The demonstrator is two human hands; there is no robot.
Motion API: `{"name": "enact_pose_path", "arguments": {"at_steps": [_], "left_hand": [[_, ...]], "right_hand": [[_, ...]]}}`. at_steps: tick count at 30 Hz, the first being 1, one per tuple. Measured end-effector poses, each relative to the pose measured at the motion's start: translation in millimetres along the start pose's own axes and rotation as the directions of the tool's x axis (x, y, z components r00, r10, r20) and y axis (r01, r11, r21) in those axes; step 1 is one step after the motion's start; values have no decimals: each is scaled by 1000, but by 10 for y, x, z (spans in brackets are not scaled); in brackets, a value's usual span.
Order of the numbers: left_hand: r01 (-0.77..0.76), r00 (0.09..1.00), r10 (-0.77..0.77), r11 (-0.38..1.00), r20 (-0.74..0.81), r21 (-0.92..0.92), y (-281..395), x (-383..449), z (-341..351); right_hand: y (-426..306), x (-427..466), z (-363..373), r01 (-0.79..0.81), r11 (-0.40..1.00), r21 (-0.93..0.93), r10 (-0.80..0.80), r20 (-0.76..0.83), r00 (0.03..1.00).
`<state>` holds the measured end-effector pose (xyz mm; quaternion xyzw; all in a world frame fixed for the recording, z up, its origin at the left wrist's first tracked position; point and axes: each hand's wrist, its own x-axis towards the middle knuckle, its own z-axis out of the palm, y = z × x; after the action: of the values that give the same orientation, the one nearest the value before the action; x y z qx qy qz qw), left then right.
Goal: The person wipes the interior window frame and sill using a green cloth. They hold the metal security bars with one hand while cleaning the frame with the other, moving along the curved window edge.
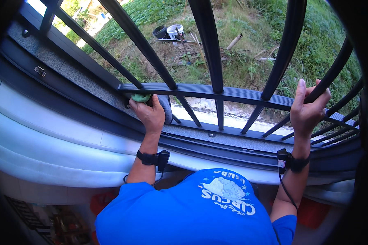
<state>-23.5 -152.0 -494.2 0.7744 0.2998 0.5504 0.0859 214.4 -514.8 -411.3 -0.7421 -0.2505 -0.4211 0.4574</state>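
Observation:
My left hand (151, 114) holds a green cloth (141, 97) against the underside of the ribbed horizontal rail (196, 88), near the rail's left end. A grey cloth-like thing (165, 108) hangs just right of that hand; what it belongs to is partly hidden. My right hand (310, 105) grips a dark vertical bar (337, 72) of the metal window guard, just above the same rail, with the thumb pointing up. Both wrists carry black straps with small devices.
Dark window tracks (202, 147) and a speckled stone sill (233, 140) run below the guard. A pale curtain (64, 162) lies along the left. Outside, a white bucket (175, 32) and a black bucket (160, 32) stand on a grassy slope. A red object (313, 212) is at lower right.

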Motion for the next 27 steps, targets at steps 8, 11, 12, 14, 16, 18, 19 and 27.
{"name": "enact_pose_path", "arguments": {"at_steps": [8, 11, 12, 14, 16, 18, 19, 27], "left_hand": [[-11, 999, 10, 1000, 54, 25, -399, -287, 439], [49, 996, -48, 999, 73, -1, -617, -524, 569], [24, 997, -26, 999, 66, 31, -671, -640, 605], [36, 992, -45, 996, 117, 84, -773, -879, 643], [38, 990, -58, 988, 130, 151, -833, -1146, 692], [134, 963, -182, 963, 200, 233, -879, -1392, 725], [219, 914, -297, 934, 276, 281, -905, -1484, 739], [530, 704, -548, 829, 451, 181, -821, -1146, 570]], "right_hand": [[11, 3, 1, 36, 998, -47, -35, 4, 999], [6, 5, 0, 47, 998, -34, -48, -16, 999], [4, 4, 2, 44, 999, -31, -45, -20, 999], [-5, -2, 1, 17, 1000, -25, -17, -16, 1000], [-13, -3, 3, 20, 1000, -18, -21, -24, 999], [-22, -2, 2, 12, 1000, -17, -13, -22, 1000], [-27, 0, 2, 12, 1000, -22, -13, -22, 1000], [-53, 8, -12, -29, 999, -18, 29, -7, 1000]]}}
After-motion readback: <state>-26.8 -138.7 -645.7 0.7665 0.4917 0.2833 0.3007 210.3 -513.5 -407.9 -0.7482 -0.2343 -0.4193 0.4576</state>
